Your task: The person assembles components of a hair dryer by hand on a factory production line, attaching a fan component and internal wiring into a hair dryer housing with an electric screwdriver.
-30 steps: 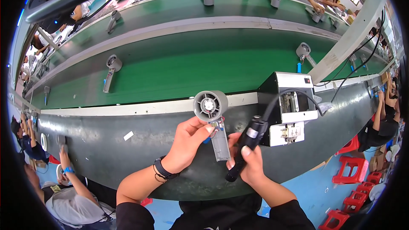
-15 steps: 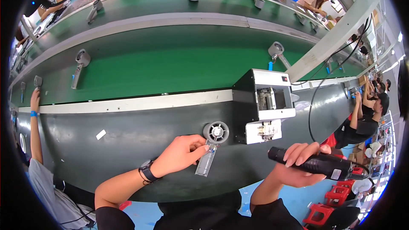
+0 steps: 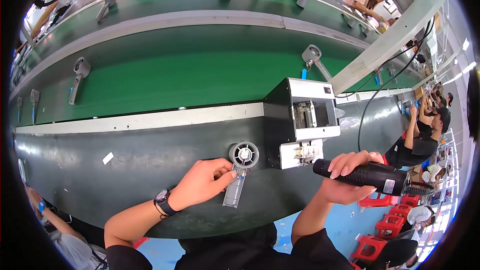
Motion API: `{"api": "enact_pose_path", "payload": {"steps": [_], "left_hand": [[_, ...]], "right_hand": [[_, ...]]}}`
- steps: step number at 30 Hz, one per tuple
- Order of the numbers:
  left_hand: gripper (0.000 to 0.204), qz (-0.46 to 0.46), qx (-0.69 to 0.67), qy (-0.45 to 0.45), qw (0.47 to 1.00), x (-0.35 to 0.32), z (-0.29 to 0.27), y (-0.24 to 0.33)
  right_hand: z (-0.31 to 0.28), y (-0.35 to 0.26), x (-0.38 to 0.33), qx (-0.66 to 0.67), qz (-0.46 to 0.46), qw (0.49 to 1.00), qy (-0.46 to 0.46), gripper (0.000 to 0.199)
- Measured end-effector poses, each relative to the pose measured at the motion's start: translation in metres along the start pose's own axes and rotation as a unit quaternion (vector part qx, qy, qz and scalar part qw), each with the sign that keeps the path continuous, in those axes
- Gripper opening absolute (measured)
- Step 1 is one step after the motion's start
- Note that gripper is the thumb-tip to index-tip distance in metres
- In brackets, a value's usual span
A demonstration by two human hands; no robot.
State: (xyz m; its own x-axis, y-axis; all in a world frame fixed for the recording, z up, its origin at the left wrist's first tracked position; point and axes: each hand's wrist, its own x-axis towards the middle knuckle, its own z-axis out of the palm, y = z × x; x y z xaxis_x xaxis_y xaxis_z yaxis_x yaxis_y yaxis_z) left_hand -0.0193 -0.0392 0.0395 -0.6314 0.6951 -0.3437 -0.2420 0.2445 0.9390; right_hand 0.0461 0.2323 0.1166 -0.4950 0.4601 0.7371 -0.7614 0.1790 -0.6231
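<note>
A grey handheld fan with a round head and an opened handle lies on the dark worktable in front of me. My left hand is closed on the top of the handle, thumb and fingers pinching it just below the round head. A small circuit board shows beside the thumb. Off to the right, my right hand grips a black electric screwdriver held level in the air, its tip end pointing left. The screwdriver is apart from the fan.
A black and white screw feeder stands right of the fan, with a slanted metal post behind it. Beyond runs a green conveyor belt carrying several fans. A white paper scrap lies left. Co-workers sit at both sides.
My view has shifted slightly, moving most things left in the picture. The co-worker's arm at the far left has drawn back from the belt. My hands keep their grips.
</note>
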Motion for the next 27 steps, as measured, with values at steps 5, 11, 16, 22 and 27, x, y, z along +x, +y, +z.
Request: {"api": "enact_pose_path", "payload": {"steps": [5, 11, 16, 22, 27], "left_hand": [[0.019, -0.001, 0.006, 0.003, 1.000, 0.001, 0.000, 0.002], [0.018, 0.007, 0.019, 0.009, 1.000, 0.000, 0.000, 0.001], [0.017, 0.015, 0.019, 0.013, 1.000, 0.000, 0.001, 0.002], [0.017, 0.018, 0.021, 0.011, 1.000, 0.001, 0.001, 0.002], [0.018, 0.021, 0.032, 0.017, 0.999, 0.001, 0.001, 0.003]], "right_hand": [[0.002, 0.005, 0.011, 0.015, 0.045, 0.997, -0.054, 0.063], [0.001, -0.002, 0.013, 0.025, 0.054, 0.998, -0.016, 0.066], [0.001, 0.000, 0.011, 0.013, 0.043, 0.999, -0.016, 0.065], [-0.002, 0.007, 0.017, 0.008, 0.062, 0.997, -0.049, 0.065], [-0.013, 0.023, 0.039, 0.145, 0.179, 0.952, -0.203, 0.068]]}}
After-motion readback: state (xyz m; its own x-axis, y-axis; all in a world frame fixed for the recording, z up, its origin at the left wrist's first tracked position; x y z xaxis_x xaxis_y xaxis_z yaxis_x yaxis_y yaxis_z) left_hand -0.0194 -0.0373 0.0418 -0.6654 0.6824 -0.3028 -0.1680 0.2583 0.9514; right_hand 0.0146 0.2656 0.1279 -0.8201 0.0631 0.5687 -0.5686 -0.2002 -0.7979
